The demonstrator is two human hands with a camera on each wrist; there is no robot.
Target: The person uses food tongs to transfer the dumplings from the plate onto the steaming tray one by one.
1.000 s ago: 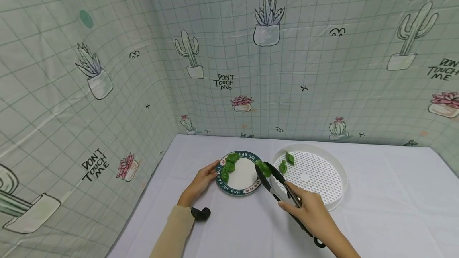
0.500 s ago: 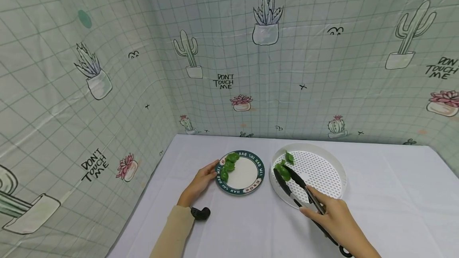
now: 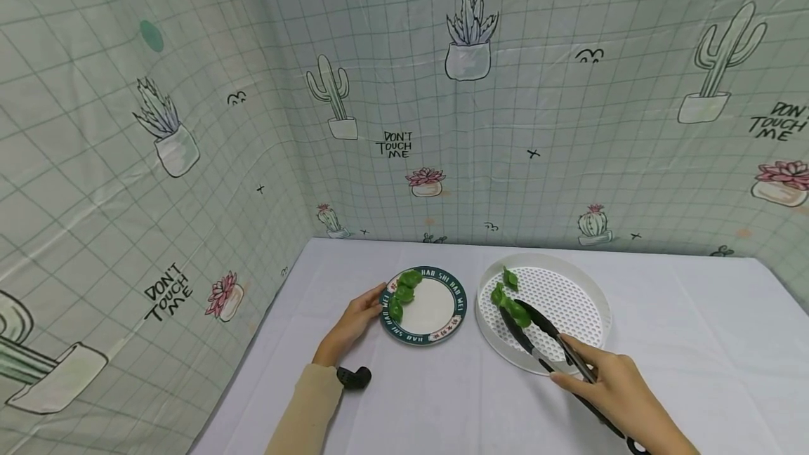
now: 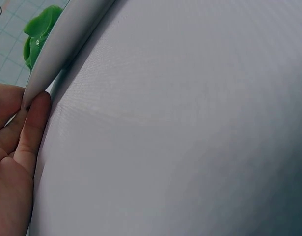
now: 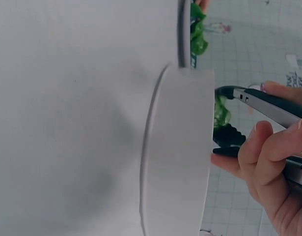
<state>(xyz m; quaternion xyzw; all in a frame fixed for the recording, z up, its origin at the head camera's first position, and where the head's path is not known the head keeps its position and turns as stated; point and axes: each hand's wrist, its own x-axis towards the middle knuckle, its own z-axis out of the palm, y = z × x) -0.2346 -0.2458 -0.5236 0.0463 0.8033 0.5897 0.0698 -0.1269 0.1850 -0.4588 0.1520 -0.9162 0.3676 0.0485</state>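
left hand [image 4: 13, 147] at 8 o'clock, fingertips touching plate rim [image 4: 67, 44] | green dumpling [image 4: 38, 34] at 10 o'clock, above rim | white tablecloth [image 4: 190, 137] fills the rest

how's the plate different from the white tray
The plate is smaller with a dark green lettered rim and smooth white centre; the tray is larger, all white and perforated. The left hand touches the plate; tongs reach into the tray. Both are round and hold green pieces.

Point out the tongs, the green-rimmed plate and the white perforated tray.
tongs [image 3: 543, 343], head view, on the black arms ahead of the right hand.
green-rimmed plate [image 3: 422, 338], head view, on its near rim.
white perforated tray [image 3: 594, 286], head view, on its far right wall.
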